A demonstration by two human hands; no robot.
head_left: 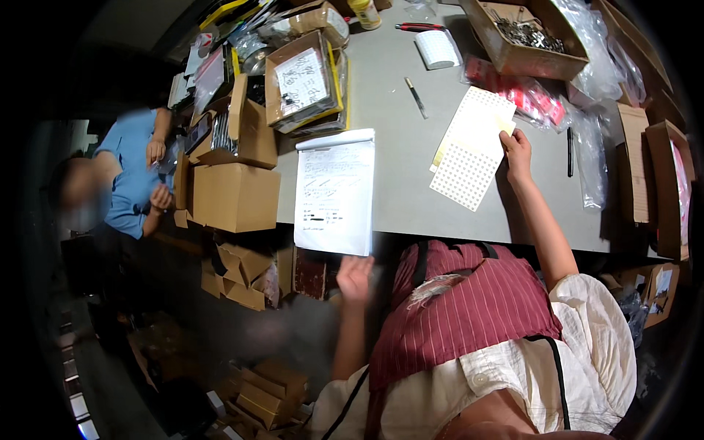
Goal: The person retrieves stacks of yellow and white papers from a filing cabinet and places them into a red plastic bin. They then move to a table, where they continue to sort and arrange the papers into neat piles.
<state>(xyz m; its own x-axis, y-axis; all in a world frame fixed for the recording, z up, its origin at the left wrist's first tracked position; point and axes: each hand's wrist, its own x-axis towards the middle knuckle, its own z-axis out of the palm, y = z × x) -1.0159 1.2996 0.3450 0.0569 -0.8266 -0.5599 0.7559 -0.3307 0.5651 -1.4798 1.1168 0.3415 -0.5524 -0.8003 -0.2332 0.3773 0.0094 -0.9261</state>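
Observation:
My right hand pinches the right edge of pale sticker sheets covered with rows of small round dots. They lie overlapped at a slant on the grey table, the upper one paler yellow. My left hand is at the table's front edge, just below a notepad with handwritten pages; its fingers look loosely bent and apart, slightly blurred, with nothing visible in them. Whether the fingertips touch the notepad's lower edge, I cannot tell.
On the grey table lie a pen, a black marker, a white roll and red packets. A box of metal parts stands back right. Cartons line the left, near a person in blue.

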